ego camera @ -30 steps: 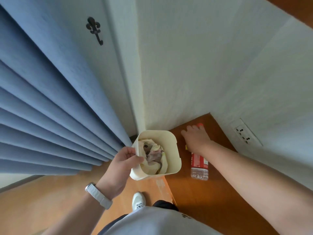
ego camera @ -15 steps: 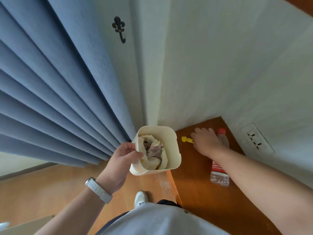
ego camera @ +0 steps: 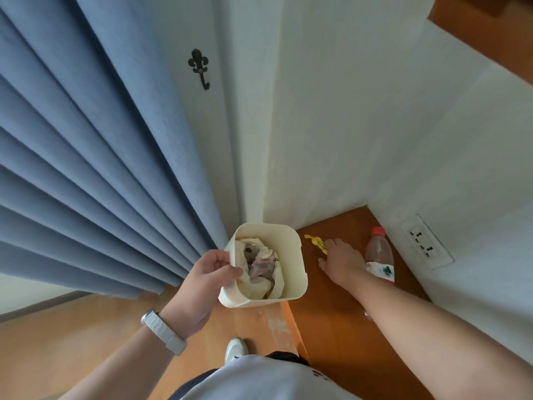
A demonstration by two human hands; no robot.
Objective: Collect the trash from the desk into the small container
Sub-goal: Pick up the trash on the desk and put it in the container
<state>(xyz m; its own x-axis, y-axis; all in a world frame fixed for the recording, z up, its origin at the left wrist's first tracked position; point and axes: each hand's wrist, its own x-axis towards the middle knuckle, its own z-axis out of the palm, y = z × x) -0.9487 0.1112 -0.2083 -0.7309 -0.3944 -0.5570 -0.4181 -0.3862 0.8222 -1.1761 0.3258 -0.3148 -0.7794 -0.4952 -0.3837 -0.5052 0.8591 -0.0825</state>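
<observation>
My left hand (ego camera: 202, 280) grips the left rim of a small cream container (ego camera: 291, 255), held in the air beside the wooden desk (ego camera: 343, 327). Crumpled paper and wrappers (ego camera: 259, 269) fill the container. A yellow wrapper (ego camera: 315, 242) lies on the desk near the wall. Just to its right, my right hand (ego camera: 341, 262) lies flat on the desk with its fingers spread, and the fingertips reach the wrapper's near end. A clear plastic bottle (ego camera: 377, 255) with a red cap lies on the desk to the right of that hand.
Blue curtains (ego camera: 86, 168) hang at the left. White walls close the desk's corner, with a socket plate (ego camera: 427, 246) at the right and a black hook (ego camera: 199, 67) higher up. Wooden floor and my shoe (ego camera: 236, 349) are below.
My right hand has left the bottle and slid left toward the yellow wrapper, which now shows in full. The bottle is uncovered. My left hand still holds the container.
</observation>
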